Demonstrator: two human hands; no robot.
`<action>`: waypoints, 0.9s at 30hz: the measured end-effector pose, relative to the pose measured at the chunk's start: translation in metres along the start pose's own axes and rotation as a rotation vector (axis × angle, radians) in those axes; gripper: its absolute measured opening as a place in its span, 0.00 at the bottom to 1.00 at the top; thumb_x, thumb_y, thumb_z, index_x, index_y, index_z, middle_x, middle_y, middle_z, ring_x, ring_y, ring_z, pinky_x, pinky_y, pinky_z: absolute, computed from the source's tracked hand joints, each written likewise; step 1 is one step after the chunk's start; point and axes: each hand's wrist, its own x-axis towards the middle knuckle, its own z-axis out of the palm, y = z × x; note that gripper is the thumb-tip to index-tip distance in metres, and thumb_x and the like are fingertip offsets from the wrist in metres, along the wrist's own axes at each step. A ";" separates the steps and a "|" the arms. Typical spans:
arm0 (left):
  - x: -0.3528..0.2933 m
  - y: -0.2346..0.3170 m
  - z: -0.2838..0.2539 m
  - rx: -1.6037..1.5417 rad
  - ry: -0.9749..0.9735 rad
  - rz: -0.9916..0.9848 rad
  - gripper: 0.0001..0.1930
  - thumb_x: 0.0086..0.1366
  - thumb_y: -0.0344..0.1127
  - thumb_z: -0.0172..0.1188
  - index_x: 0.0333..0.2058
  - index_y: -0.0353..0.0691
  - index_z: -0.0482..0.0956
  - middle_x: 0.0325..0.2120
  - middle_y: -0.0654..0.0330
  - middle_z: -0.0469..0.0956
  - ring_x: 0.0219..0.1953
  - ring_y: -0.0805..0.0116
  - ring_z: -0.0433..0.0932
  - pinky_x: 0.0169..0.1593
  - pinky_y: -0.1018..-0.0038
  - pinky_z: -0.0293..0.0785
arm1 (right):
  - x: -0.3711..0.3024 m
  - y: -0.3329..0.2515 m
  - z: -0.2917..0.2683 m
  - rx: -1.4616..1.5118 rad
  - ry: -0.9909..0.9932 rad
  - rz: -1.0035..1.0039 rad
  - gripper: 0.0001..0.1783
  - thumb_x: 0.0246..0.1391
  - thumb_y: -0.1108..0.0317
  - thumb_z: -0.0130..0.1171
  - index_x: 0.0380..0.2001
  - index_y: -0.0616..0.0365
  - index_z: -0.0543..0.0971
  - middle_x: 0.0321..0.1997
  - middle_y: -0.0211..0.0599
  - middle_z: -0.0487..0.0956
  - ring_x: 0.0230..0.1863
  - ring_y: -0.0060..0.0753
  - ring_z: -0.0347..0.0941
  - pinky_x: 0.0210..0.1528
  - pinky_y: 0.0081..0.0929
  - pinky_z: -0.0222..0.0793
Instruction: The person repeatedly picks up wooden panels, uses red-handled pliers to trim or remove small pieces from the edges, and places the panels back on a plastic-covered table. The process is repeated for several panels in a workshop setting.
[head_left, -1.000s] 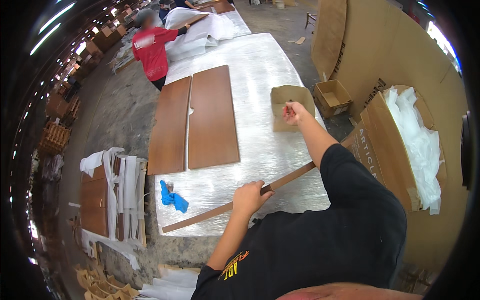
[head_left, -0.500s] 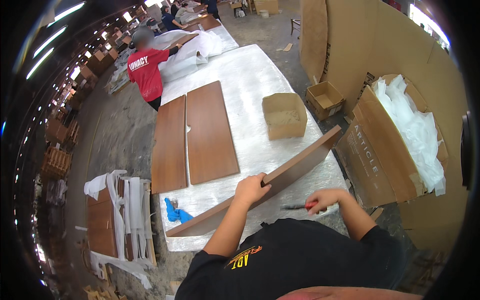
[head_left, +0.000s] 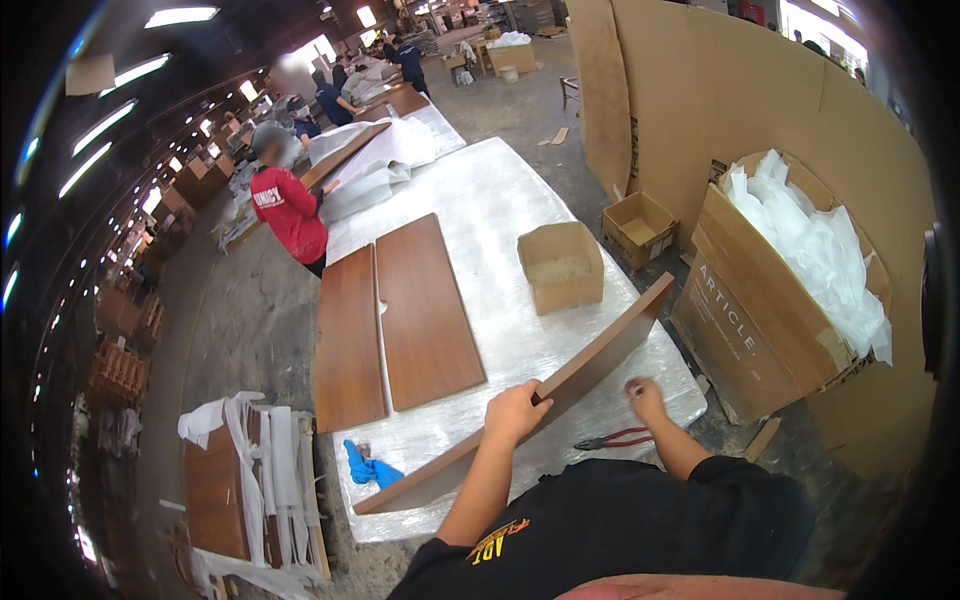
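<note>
With the clock centred on the left hand (head_left: 514, 414), 12 straight ahead: nearest, the person's black shirt covers part of the counter's (head_left: 480, 200) near edge. Pliers (head_left: 612, 439) with red handles lie at 3 o'clock, jaws toward the left hand, a strip of plastic-wrapped top between them and the board (head_left: 570, 390). That board stands on its long edge, running from 8 to 2 o'clock and spanning almost side to side, its ends close to the counter's edges. The left hand is clasped over its upper edge. The right hand (head_left: 646, 398), at 3 o'clock, sits above the pliers' handle ends with fingers curled; I cannot tell whether it holds something small.

A blue glove (head_left: 370, 466) lies at 8 o'clock, just beside the board's near end. Beyond the board, two flat panels (head_left: 432, 320) lie at 10 and 11 o'clock, a narrow gap between them. An open box (head_left: 565, 292) stands at 1 o'clock, near the right edge; a wide stretch of wrapped top separates it from the panels. Off the counter, a big carton (head_left: 765, 300) stands at 2 o'clock. Farther off, a co-worker in red (head_left: 290, 212) is at 10 o'clock.
</note>
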 end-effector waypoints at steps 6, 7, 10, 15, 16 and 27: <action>-0.024 0.011 0.024 -0.079 0.062 0.058 0.21 0.66 0.53 0.69 0.49 0.44 0.84 0.40 0.53 0.88 0.45 0.48 0.86 0.48 0.55 0.81 | 0.121 -0.017 -0.084 0.223 0.749 0.035 0.22 0.69 0.60 0.64 0.59 0.61 0.78 0.60 0.51 0.78 0.59 0.45 0.76 0.65 0.40 0.70; -0.027 0.011 0.028 -0.109 0.067 0.085 0.21 0.66 0.52 0.70 0.50 0.44 0.84 0.40 0.53 0.89 0.46 0.49 0.87 0.49 0.55 0.81 | 0.135 -0.027 -0.089 0.089 0.714 -0.034 0.25 0.66 0.60 0.66 0.61 0.61 0.77 0.63 0.53 0.75 0.63 0.49 0.73 0.68 0.42 0.68; -0.038 0.015 0.043 -0.162 0.056 0.143 0.22 0.65 0.50 0.70 0.52 0.45 0.84 0.41 0.54 0.89 0.47 0.50 0.87 0.50 0.56 0.82 | 0.139 -0.041 -0.091 -0.263 0.705 -0.091 0.33 0.60 0.59 0.71 0.65 0.60 0.74 0.69 0.58 0.71 0.71 0.58 0.67 0.74 0.47 0.62; -0.047 0.022 0.054 -0.017 0.012 0.205 0.23 0.64 0.48 0.69 0.56 0.46 0.83 0.41 0.51 0.89 0.46 0.48 0.87 0.49 0.54 0.82 | 0.142 -0.005 -0.086 0.284 0.721 0.165 0.31 0.58 0.60 0.71 0.61 0.61 0.77 0.66 0.52 0.76 0.65 0.47 0.74 0.68 0.40 0.69; -0.047 0.022 0.055 -0.010 0.016 0.225 0.23 0.65 0.48 0.69 0.56 0.47 0.83 0.40 0.51 0.89 0.45 0.47 0.87 0.49 0.54 0.83 | 0.148 0.008 -0.089 0.534 0.606 0.181 0.27 0.58 0.58 0.70 0.56 0.60 0.79 0.61 0.48 0.78 0.60 0.42 0.75 0.64 0.38 0.70; -0.054 0.010 0.030 0.012 -0.190 0.366 0.24 0.66 0.53 0.68 0.56 0.48 0.84 0.41 0.50 0.89 0.44 0.44 0.87 0.47 0.52 0.82 | 0.111 0.067 -0.112 0.606 0.609 0.106 0.15 0.63 0.58 0.62 0.27 0.56 0.82 0.28 0.32 0.80 0.33 0.27 0.74 0.40 0.27 0.67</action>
